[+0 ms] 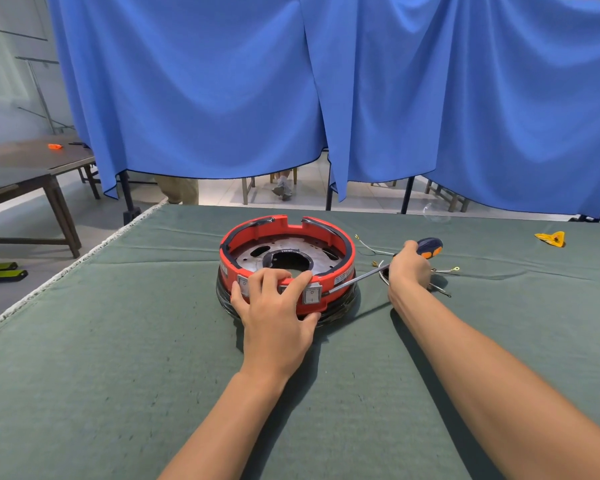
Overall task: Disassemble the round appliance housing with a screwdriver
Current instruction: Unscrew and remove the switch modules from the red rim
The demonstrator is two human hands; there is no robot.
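Left hand (278, 313) grips round red plastic housing (286, 265).

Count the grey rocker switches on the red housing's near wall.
2: one switch right of the left hand, by the screwdriver tip; another at its fingers, partly covered. More may be hidden.

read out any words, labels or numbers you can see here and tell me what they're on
Nothing here can be read.
White label strip on the red housing, near the screwdriver tip: print too small and blurred.
Dark marking on the housing's left side: blurred.
Rocker switch: no mark can be made out.
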